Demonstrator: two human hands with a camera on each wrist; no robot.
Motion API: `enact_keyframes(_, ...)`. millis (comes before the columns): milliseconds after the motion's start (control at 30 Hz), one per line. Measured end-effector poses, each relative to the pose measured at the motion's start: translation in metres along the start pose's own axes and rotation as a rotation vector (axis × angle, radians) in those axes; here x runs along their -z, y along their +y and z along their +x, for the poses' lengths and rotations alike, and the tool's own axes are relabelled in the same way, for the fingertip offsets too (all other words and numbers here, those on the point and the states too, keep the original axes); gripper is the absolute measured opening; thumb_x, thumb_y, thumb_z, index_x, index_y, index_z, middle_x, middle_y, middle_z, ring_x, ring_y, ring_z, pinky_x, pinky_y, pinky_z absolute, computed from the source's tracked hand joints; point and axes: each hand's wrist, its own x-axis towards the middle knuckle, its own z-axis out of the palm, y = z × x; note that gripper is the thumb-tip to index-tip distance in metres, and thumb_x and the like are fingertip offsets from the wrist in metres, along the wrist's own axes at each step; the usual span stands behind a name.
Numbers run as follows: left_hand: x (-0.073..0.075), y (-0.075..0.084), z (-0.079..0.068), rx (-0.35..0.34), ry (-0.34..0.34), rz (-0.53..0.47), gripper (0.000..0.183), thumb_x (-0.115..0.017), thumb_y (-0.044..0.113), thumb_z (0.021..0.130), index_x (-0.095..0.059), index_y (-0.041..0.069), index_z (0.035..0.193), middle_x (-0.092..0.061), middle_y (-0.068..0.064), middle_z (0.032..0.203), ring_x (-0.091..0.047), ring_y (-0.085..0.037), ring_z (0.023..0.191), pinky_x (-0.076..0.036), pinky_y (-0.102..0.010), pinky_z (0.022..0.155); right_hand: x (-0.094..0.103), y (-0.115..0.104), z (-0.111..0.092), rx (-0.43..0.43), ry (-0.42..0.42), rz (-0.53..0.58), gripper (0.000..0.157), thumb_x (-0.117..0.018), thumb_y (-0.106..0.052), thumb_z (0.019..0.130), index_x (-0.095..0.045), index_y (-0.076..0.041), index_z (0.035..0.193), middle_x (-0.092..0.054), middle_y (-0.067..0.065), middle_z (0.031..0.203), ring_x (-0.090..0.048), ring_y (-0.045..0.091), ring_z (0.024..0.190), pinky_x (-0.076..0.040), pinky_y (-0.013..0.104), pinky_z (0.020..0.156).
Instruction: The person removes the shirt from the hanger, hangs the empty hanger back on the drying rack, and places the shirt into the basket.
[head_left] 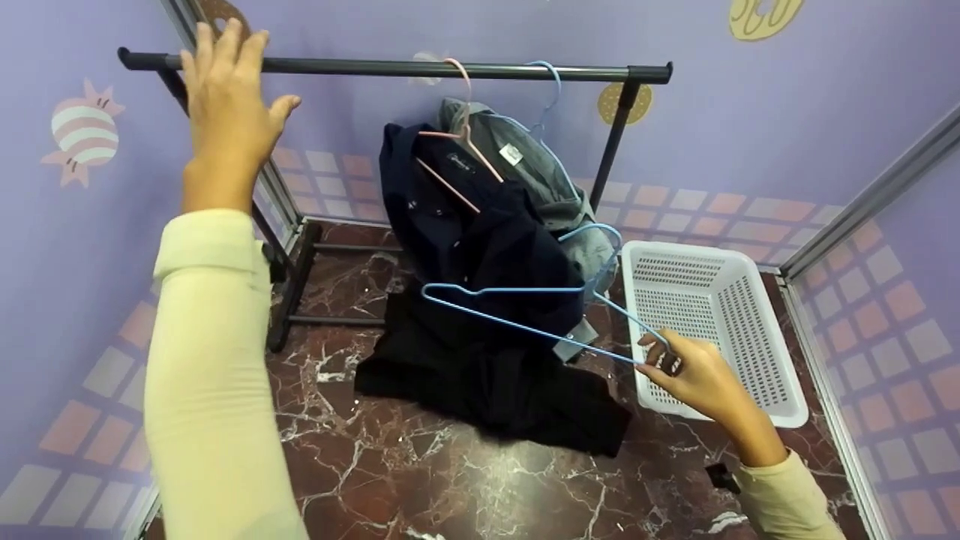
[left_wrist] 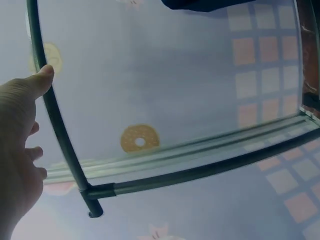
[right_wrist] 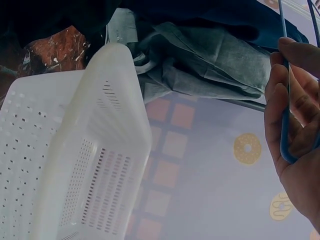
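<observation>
My right hand point(head_left: 697, 375) grips one end of an empty blue clothes hanger point(head_left: 517, 322), whose hook points toward the rack. The right wrist view shows the fingers curled around the hanger's rounded corner. My left hand point(head_left: 229, 112) is raised at the left end of the dark rack rail point(head_left: 337, 66), fingers spread. Its thumb overlaps the rail in the left wrist view. On the rail hang a navy garment point(head_left: 427, 202) on a pink hanger point(head_left: 466, 112) and a grey garment point(head_left: 517, 157) on another blue hanger point(head_left: 556, 86).
Black clothing point(head_left: 487, 382) lies on the dark marbled floor point(head_left: 360, 472) below the hanging garments. A white perforated basket point(head_left: 757, 300) stands to the right of the rack. Purple walls point(head_left: 750, 112) with food drawings enclose the corner.
</observation>
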Motion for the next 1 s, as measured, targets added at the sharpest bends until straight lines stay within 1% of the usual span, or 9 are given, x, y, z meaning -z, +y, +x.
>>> enact_keyframes(67, -0.003, 0.000, 0.005, 0.003, -0.021, -0.008, 0.066, -0.064, 0.031, 0.103, -0.037, 0.014, 0.160, -0.021, -0.008, 0.172, -0.004, -0.033, 0.161, 0.007, -0.049, 0.130, 0.004, -0.002, -0.001, -0.017, -0.006, -0.009, 0.040, -0.093, -0.002, 0.070, -0.069, -0.011, 0.102, -0.072, -0.012, 0.074, -0.060, -0.003, 0.058, -0.051, 0.013, 0.053)
enact_keyframes(133, -0.006, -0.002, 0.008, 0.010, -0.014, -0.017, 0.060, -0.063, 0.030, 0.103, -0.043, 0.013, 0.157, -0.029, -0.010, 0.169, -0.010, -0.035, 0.161, 0.005, -0.049, 0.130, 0.006, -0.004, -0.001, -0.024, -0.013, -0.017, 0.041, -0.093, -0.002, 0.070, -0.069, -0.011, 0.102, -0.072, -0.012, 0.074, -0.061, -0.003, 0.058, -0.052, 0.014, 0.053)
enact_keyframes(267, -0.007, -0.006, 0.012, 0.028, 0.045, -0.045, 0.047, -0.063, 0.024, 0.104, -0.056, 0.010, 0.148, -0.050, -0.013, 0.157, -0.030, -0.037, 0.155, -0.004, -0.048, 0.131, 0.009, -0.007, 0.002, -0.014, -0.026, -0.022, 0.043, -0.093, -0.001, 0.070, -0.069, -0.010, 0.104, -0.073, -0.008, 0.072, -0.063, -0.001, 0.059, -0.054, 0.015, 0.054)
enact_keyframes(333, -0.007, -0.007, 0.015, 0.041, 0.075, -0.056, 0.042, -0.062, 0.023, 0.104, -0.060, 0.009, 0.143, -0.057, -0.013, 0.150, -0.038, -0.036, 0.150, -0.013, -0.047, 0.132, 0.011, -0.010, 0.006, -0.004, -0.023, -0.032, 0.044, -0.093, -0.001, 0.069, -0.069, -0.008, 0.105, -0.073, -0.006, 0.072, -0.065, 0.001, 0.058, -0.055, 0.015, 0.054)
enact_keyframes(500, -0.007, -0.005, 0.020, 0.085, 0.089, -0.062, 0.037, -0.061, 0.022, 0.105, -0.064, 0.008, 0.139, -0.062, -0.014, 0.143, -0.047, -0.037, 0.139, -0.035, -0.045, 0.122, 0.017, -0.023, 0.017, 0.043, 0.009, -0.124, 0.047, -0.094, -0.005, 0.068, -0.068, -0.007, 0.107, -0.075, -0.003, 0.073, -0.068, 0.007, 0.058, -0.057, 0.019, 0.055)
enact_keyframes(667, -0.008, -0.006, 0.021, 0.083, 0.098, -0.075, 0.035, -0.064, 0.022, 0.103, -0.067, 0.007, 0.134, -0.064, -0.017, 0.138, -0.050, -0.040, 0.134, -0.038, -0.047, 0.118, 0.019, -0.040, 0.029, 0.063, 0.037, -0.201, 0.051, -0.095, -0.008, 0.068, -0.066, -0.007, 0.110, -0.075, -0.003, 0.073, -0.069, 0.011, 0.060, -0.057, 0.026, 0.055)
enact_keyframes(733, -0.008, -0.007, 0.021, 0.079, 0.099, -0.073, 0.034, -0.065, 0.021, 0.102, -0.067, 0.007, 0.133, -0.064, -0.017, 0.137, -0.050, -0.040, 0.133, -0.039, -0.049, 0.117, 0.020, -0.048, 0.035, 0.040, 0.027, -0.187, 0.051, -0.094, -0.007, 0.070, -0.066, -0.007, 0.111, -0.074, -0.002, 0.073, -0.069, 0.010, 0.060, -0.057, 0.025, 0.054)
enact_keyframes(867, -0.008, -0.008, 0.023, 0.089, 0.101, -0.064, 0.034, -0.066, 0.024, 0.102, -0.067, 0.009, 0.132, -0.063, -0.015, 0.137, -0.050, -0.038, 0.135, -0.042, -0.053, 0.115, 0.021, -0.065, 0.052, -0.051, -0.040, -0.061, 0.047, -0.088, 0.001, 0.075, -0.064, -0.007, 0.116, -0.074, 0.000, 0.077, -0.069, 0.009, 0.061, -0.056, 0.018, 0.054)
enact_keyframes(1000, -0.009, -0.008, 0.024, 0.106, 0.100, -0.073, 0.034, -0.065, 0.027, 0.103, -0.068, 0.011, 0.132, -0.064, -0.013, 0.136, -0.050, -0.035, 0.135, -0.040, -0.051, 0.116, 0.022, -0.080, 0.073, -0.092, -0.086, 0.013, 0.044, -0.081, 0.005, 0.079, -0.063, -0.006, 0.117, -0.076, 0.000, 0.081, -0.071, 0.010, 0.065, -0.058, 0.018, 0.056)
